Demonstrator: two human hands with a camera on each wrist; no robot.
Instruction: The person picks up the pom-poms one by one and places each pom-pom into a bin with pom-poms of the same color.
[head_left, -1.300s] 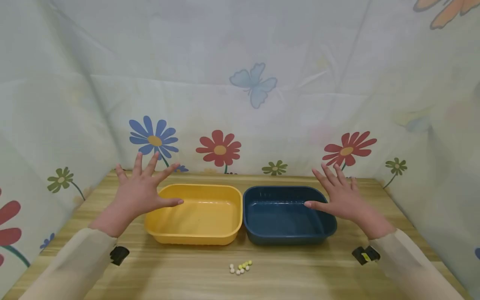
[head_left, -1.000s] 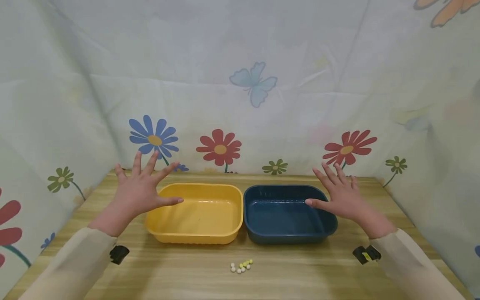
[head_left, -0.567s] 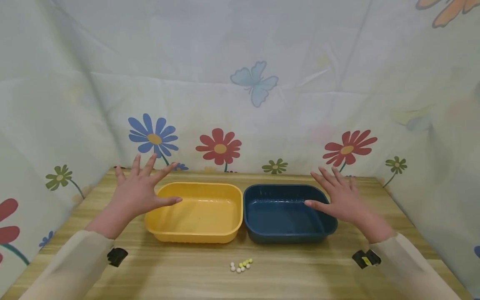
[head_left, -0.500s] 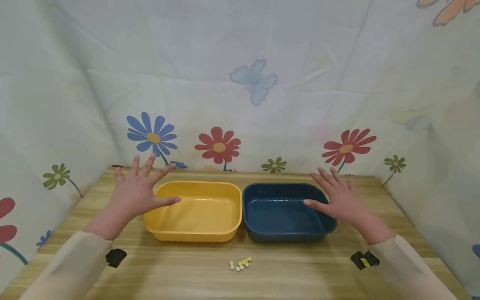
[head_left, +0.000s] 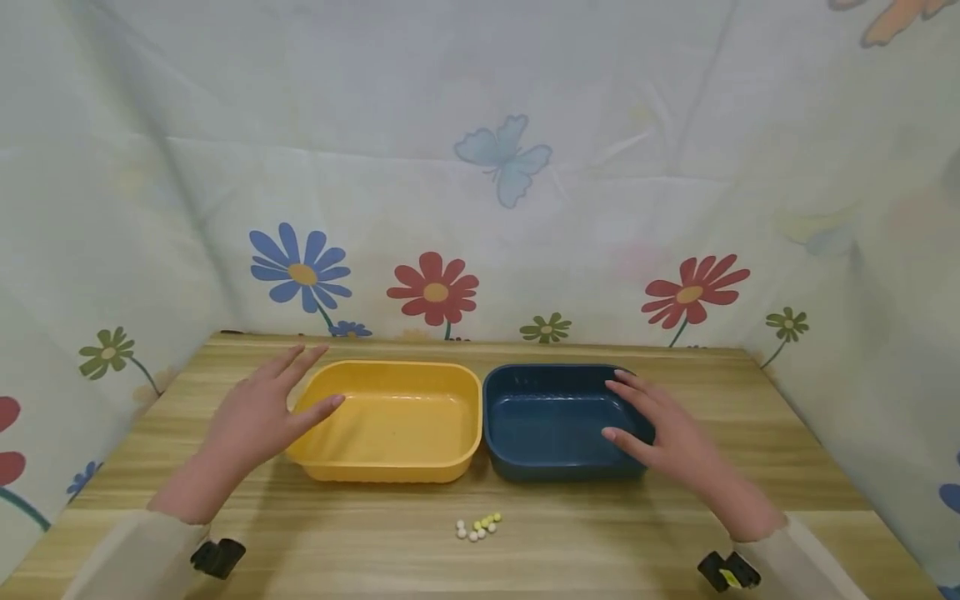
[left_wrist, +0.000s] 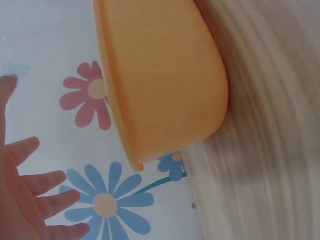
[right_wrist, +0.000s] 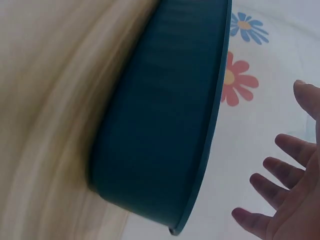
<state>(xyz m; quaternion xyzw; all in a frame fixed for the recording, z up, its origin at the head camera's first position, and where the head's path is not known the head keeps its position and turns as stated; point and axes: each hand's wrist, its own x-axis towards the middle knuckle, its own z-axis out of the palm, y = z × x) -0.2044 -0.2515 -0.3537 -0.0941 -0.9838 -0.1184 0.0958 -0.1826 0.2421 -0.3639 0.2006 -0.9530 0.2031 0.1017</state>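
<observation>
My left hand [head_left: 255,417] hovers beside the left end of a yellow plastic bin [head_left: 390,471], fingers spread and holding nothing. My right hand [head_left: 671,433] is held over the right end of a dark blue bin [head_left: 566,472], covering part of its rim; its fingers are loosely extended around nothing. In the left wrist view the spread fingers are apart from the yellow bin's wall [left_wrist: 170,90]. In the right wrist view a gap also separates the fingers from the blue bin's wall [right_wrist: 155,120]. Several small white and pale yellow beads [head_left: 481,525] lie in front of the bins.
Both bins stand side by side on a wood-grain table [head_left: 360,550]. A pale cloth [head_left: 360,192] printed with flowers and a butterfly hangs behind and along both sides. Black wrist straps [head_left: 217,557] show at the sleeves.
Both hands have lowered toward the table and drawn back a little, their fingers tipping forward and less widely fanned. The bins and beads have stayed put on the table.
</observation>
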